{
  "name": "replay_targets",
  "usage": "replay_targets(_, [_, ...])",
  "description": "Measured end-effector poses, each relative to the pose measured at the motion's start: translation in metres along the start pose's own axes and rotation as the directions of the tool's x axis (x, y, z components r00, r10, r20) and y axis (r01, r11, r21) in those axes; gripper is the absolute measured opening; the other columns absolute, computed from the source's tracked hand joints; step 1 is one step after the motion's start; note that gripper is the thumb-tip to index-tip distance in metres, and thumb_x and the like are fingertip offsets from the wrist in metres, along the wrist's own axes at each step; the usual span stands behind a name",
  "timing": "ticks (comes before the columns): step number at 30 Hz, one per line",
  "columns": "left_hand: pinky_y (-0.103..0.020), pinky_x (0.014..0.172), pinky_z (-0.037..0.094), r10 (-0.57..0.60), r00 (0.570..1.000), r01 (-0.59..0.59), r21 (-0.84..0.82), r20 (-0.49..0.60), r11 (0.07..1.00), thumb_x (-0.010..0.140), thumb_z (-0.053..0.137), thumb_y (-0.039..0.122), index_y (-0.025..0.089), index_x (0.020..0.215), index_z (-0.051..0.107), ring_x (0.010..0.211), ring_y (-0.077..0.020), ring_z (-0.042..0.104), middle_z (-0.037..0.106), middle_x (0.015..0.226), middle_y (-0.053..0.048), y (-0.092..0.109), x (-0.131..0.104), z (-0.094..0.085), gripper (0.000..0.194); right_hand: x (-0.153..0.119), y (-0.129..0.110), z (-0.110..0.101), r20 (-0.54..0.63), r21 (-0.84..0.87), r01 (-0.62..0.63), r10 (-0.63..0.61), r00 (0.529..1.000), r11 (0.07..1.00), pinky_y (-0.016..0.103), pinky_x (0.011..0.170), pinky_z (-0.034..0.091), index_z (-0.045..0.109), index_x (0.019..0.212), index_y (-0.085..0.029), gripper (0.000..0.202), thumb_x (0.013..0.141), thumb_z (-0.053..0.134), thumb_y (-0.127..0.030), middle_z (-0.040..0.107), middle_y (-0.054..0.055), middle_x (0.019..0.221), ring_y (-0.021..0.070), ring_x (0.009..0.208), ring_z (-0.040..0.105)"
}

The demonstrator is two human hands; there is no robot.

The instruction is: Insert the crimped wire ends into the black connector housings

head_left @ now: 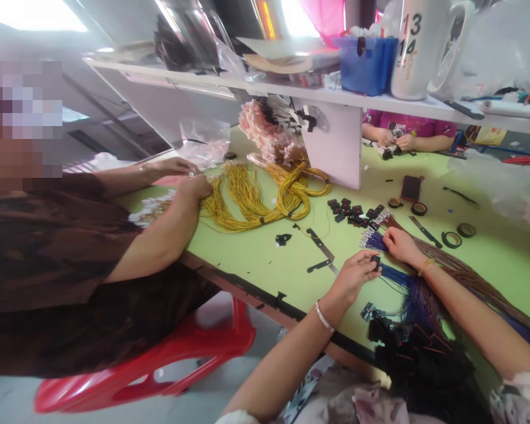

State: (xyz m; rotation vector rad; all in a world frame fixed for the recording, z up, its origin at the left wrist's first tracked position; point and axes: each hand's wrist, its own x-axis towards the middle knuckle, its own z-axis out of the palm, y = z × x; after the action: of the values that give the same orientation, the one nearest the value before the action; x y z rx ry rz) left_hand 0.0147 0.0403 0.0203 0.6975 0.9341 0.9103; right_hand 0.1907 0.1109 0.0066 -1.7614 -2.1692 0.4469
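Observation:
My left hand pinches a small black connector housing between thumb and fingers. Close beside it, my right hand has its fingers closed at the terminal ends of the blue wires; what exactly is between the fingertips is too small to make out. A long bundle of brown wires runs under my right forearm. Loose black connector housings are scattered just beyond my hands. Below, a heap of black housings on wires hangs at the table edge by my lap.
A co-worker at left handles yellow wire bundles; another person's hands work across the table. Cutter knives and tape rolls lie on the green table. Overhead, a shelf holds a blue bin and a mug.

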Motion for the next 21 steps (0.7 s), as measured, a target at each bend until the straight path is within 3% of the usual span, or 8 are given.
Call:
replay_targets(4, [-0.029,0.075,0.05,-0.005,0.999,0.007,-0.065,0.039,0.998,0.067,0.076,0.027,0.016,0.092,0.065,0.072,-0.0118,0.062,0.06,0.081,-0.003,-0.003,0.0,0.007,0.03,-0.002,0.0,-0.002,0.02,-0.047,0.048,-0.047,0.999,0.998,0.024,0.059,0.03,0.057,0.079,-0.018,0.01,0.085,0.054,-0.026,0.058,0.003,0.08,0.0132,0.068,0.052])
replay_targets(8, [-0.028,0.074,0.05,0.022,1.0,-0.022,-0.078,0.004,0.997,0.066,0.077,0.029,0.015,0.092,0.064,0.072,-0.012,0.062,0.06,0.08,-0.003,-0.01,0.005,0.004,0.033,-0.002,-0.001,-0.005,0.041,-0.063,0.053,-0.051,0.998,0.997,0.024,0.059,0.029,0.055,0.074,-0.018,0.012,0.084,0.053,-0.022,0.059,0.002,0.076,0.0131,0.066,0.051])
replay_targets(13, [-0.029,0.074,0.05,0.048,0.999,-0.05,-0.088,-0.022,0.995,0.066,0.076,0.029,0.015,0.096,0.062,0.074,-0.013,0.062,0.06,0.082,-0.003,-0.015,0.009,-0.003,0.035,-0.001,0.007,-0.014,-0.033,-0.022,0.011,-0.012,0.999,1.0,0.025,0.058,0.029,0.053,0.077,-0.018,0.013,0.087,0.046,-0.022,0.06,0.002,0.068,0.0142,0.061,0.05])
replay_targets(21, [-0.033,0.079,0.05,0.067,0.998,-0.066,-0.116,0.009,0.991,0.067,0.074,0.026,0.015,0.093,0.061,0.08,-0.0149,0.062,0.061,0.086,-0.005,-0.017,0.007,0.0,0.032,0.012,-0.008,-0.018,-0.079,0.351,0.069,-0.044,0.996,0.934,0.023,0.055,0.033,0.053,0.067,-0.018,0.011,0.076,0.05,-0.024,0.056,-0.003,0.061,0.0109,0.055,0.045])
